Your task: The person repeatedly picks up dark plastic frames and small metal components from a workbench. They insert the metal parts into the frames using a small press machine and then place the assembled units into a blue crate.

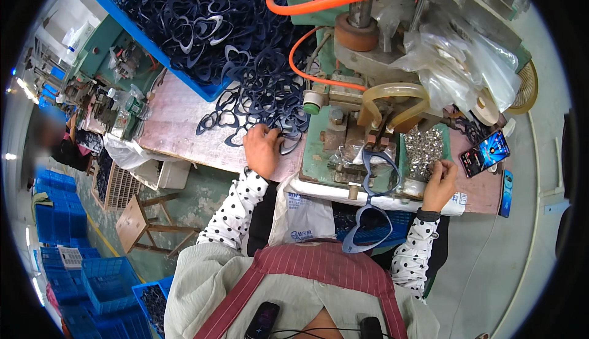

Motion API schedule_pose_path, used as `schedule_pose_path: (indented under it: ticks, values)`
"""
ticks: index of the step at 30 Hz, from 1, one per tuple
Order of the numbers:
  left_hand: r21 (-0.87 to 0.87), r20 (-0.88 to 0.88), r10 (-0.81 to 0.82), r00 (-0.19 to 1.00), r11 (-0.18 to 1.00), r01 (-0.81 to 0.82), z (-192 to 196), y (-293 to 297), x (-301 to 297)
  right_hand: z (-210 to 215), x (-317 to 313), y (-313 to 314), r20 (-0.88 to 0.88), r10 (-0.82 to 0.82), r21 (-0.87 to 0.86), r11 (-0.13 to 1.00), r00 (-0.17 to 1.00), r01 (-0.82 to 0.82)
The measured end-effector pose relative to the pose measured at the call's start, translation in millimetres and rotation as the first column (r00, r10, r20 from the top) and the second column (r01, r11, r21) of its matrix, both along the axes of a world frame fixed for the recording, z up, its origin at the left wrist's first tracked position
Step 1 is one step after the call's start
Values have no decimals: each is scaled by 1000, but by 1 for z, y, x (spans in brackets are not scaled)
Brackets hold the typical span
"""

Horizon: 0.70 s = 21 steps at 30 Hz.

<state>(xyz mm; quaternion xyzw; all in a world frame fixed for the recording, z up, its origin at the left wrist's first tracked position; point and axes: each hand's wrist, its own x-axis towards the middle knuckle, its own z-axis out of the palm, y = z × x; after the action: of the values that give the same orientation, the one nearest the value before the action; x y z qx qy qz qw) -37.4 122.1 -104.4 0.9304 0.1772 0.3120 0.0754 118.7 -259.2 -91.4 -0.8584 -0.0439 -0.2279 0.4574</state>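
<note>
The right hand is at the near right edge of a heap of small metal pieces, its grip drawn in with thumb and fingertips close together; whether a piece is pinched there I cannot tell. The left hand rests on the near edge of a spill of dark frames, fingers curled down; whether its grip has closed on one is hidden.

Between the hands, a blue-grey frame has its far end at the machine's jig, while its near loop hangs past the edge of the surface. A bump from a forearm or the lap could skew it. The loose frames overlap, so lifting one could drag others along. The metal pieces are tiny and could scatter if brushed.

Farther out, clear plastic bags drape beside the machine and could snag on its parts. A phone lies right of the heap; a blue crate stands far left.
</note>
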Motion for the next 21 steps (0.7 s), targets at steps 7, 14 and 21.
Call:
schedule_pose_path:
  ticks: [7, 14, 21]
  values:
    - [-12, 246, -44, 968, 999, 49, 51, 5, 10, 4, -3, 2, 37, -14, -20, 1000, 999, 15]
    - [-48, 447, -173, 878, 975, 216, 100, -43, 1, 38, -9, 34, 38, 158, 62, 985, 987, -160]
    - [309, 280, -724, 631, 690, 654, 121, -102, 4, 102, -43, 73, -24, 428, 311, 862, 904, -400]
